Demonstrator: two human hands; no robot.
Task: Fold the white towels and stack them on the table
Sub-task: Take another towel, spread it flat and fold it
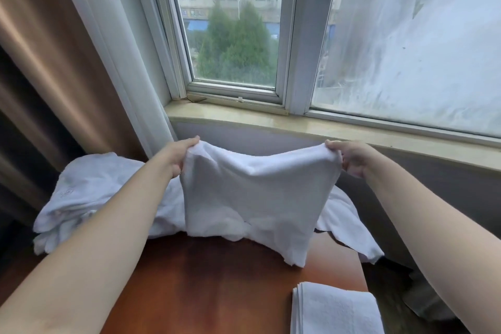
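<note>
At frame centre, the left hand [177, 156] and right hand [349, 157] each pinch a top corner of a white towel [257, 198] above the wooden tabletop [217, 293]; folded towels [336, 309] lie lower right.

Two bare forearms reach in from the lower corners, on either side of the wooden table [211, 287]. No sleeve covers either arm as far as shows. The left hand [181, 156] and right hand [349, 157] are bare too, fingers ringless where visible.
</note>
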